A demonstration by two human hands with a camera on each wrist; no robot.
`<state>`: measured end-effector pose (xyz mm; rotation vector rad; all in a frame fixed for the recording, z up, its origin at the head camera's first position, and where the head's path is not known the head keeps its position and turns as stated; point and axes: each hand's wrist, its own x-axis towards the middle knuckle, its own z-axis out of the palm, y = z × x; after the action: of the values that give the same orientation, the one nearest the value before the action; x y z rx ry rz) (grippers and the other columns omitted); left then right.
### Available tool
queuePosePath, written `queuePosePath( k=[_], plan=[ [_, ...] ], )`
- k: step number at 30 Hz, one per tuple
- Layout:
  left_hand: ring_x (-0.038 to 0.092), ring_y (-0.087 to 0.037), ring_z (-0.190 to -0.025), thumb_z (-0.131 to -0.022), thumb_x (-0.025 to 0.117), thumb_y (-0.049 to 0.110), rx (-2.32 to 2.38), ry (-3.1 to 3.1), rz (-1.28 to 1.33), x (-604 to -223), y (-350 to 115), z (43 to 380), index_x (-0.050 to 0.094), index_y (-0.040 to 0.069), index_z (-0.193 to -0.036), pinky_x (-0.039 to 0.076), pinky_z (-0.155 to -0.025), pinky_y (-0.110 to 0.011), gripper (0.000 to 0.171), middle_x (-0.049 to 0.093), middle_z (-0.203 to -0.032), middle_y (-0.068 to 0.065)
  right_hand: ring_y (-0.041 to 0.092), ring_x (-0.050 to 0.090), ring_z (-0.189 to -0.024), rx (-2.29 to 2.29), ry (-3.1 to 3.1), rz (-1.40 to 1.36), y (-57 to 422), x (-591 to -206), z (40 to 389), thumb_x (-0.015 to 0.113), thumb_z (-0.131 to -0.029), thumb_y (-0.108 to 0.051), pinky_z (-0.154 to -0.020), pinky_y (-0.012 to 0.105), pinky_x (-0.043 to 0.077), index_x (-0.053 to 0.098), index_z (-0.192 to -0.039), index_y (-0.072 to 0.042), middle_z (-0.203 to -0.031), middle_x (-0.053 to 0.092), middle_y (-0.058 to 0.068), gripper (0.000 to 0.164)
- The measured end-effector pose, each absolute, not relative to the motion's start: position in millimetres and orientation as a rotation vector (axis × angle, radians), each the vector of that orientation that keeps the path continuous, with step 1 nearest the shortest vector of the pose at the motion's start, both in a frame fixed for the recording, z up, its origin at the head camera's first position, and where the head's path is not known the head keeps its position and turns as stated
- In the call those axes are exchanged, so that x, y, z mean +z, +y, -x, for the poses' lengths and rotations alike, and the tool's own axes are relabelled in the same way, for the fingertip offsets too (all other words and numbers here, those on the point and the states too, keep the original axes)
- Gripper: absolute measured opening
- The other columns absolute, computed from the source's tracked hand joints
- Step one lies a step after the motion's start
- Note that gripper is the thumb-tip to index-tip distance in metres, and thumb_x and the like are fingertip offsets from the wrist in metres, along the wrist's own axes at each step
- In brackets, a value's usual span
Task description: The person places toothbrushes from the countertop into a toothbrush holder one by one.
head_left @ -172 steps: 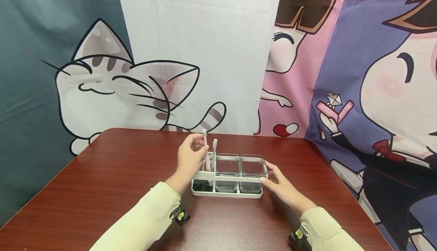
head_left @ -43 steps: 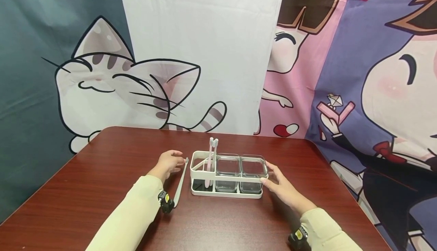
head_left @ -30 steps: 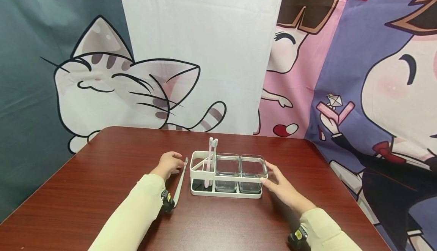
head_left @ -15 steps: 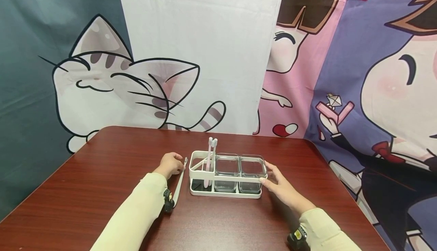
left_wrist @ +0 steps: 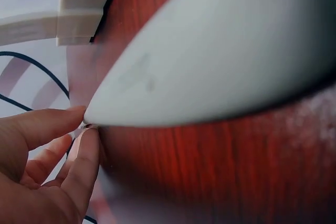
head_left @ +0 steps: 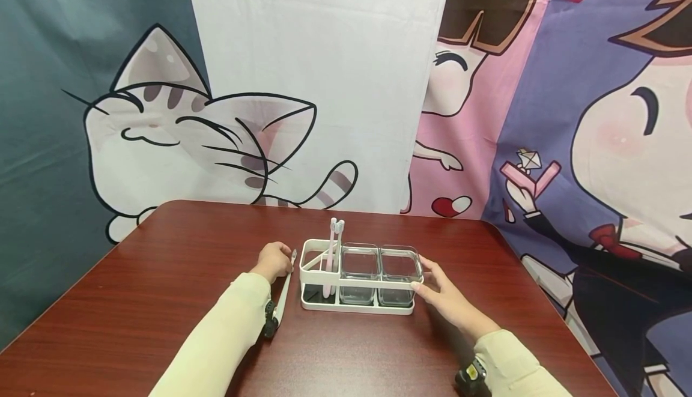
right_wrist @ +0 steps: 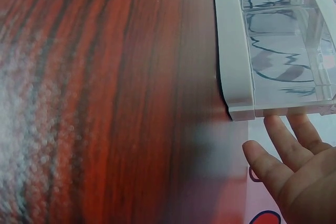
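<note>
In the head view, a white toothbrush (head_left: 285,292) lies on the table left of the rack, bristles away from me. My left hand (head_left: 274,259) pinches its far end between thumb and finger; its handle (left_wrist: 199,61) fills much of the left wrist view. A white toothbrush rack (head_left: 357,309) stands mid-table. My right hand (head_left: 451,298) holds its right end, thumb at the front corner; in the right wrist view fingertips (right_wrist: 273,121) touch the rack's end wall. A pink toothbrush (head_left: 330,253) and another pale toothbrush (head_left: 339,229) stand upright in the rack's left part.
Two clear square cups (head_left: 360,265) sit side by side in the rack's middle and right slots. The brown wooden table (head_left: 162,277) reaches back to a cartoon-printed cloth (head_left: 324,84). Each wrist wears a small black camera (head_left: 471,376).
My left hand has let go of the pink toothbrush in the rack, moved left to the toothbrush on the table and closed its fingers on it. The right hand has stayed on the rack.
</note>
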<state>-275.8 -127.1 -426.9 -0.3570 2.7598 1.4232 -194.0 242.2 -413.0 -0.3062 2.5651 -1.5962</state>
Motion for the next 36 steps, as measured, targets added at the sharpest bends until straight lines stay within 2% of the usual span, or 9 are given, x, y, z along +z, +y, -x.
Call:
queuePosePath(
  k=[11,18,22,27,36],
  plan=[
    [0.056,-0.029,-0.084,-0.065,0.075,-0.013,1.392,2.779,0.391,-427.5,-123.9,274.6,0.061,-0.004,-0.098,0.053,-0.060,-0.029,0.037,0.059,-0.092,-0.018,0.038,0.044,-0.128,-1.583,2.591,0.307,242.2,-415.2,195.0,0.062,-0.094,-0.027,-0.102,0.056,0.041,0.028,-0.149,-0.021,-0.134,0.046,0.020,0.065],
    [0.058,-0.019,-0.065,-0.064,0.070,-0.018,1.646,2.627,0.430,-433.6,-128.5,280.0,0.059,-0.009,-0.097,0.056,-0.057,-0.028,0.036,0.055,-0.084,-0.016,0.038,0.043,-0.128,-1.585,2.586,0.305,242.2,-414.5,194.4,0.062,-0.094,-0.028,-0.103,0.057,0.040,0.027,-0.149,-0.022,-0.135,0.046,0.020,0.066],
    [0.059,-0.017,-0.063,-0.063,0.067,-0.021,1.745,2.555,0.442,-433.8,-130.4,280.9,0.058,-0.011,-0.094,0.059,-0.060,-0.030,0.033,0.055,-0.081,-0.014,0.037,0.043,-0.128,-1.588,2.581,0.302,242.2,-413.1,194.0,0.062,-0.094,-0.028,-0.104,0.057,0.039,0.027,-0.149,-0.023,-0.135,0.046,0.019,0.066],
    [0.064,-0.022,-0.066,-0.068,0.066,-0.021,1.752,2.509,0.465,-429.2,-131.3,278.1,0.060,-0.011,-0.093,0.059,-0.061,-0.030,0.028,0.057,-0.079,-0.014,0.037,0.044,-0.127,-1.590,2.587,0.307,241.9,-413.2,194.2,0.062,-0.094,-0.027,-0.103,0.056,0.040,0.027,-0.149,-0.022,-0.134,0.047,0.019,0.066],
    [0.063,-0.020,-0.066,-0.073,0.061,-0.021,1.835,2.413,0.413,-420.3,-132.9,270.6,0.060,-0.014,-0.101,0.058,-0.060,-0.029,0.028,0.061,-0.076,-0.015,0.037,0.044,-0.126,-1.583,2.577,0.300,242.9,-413.6,193.7,0.062,-0.094,-0.028,-0.102,0.056,0.041,0.026,-0.150,-0.022,-0.135,0.045,0.020,0.067]
  ],
)
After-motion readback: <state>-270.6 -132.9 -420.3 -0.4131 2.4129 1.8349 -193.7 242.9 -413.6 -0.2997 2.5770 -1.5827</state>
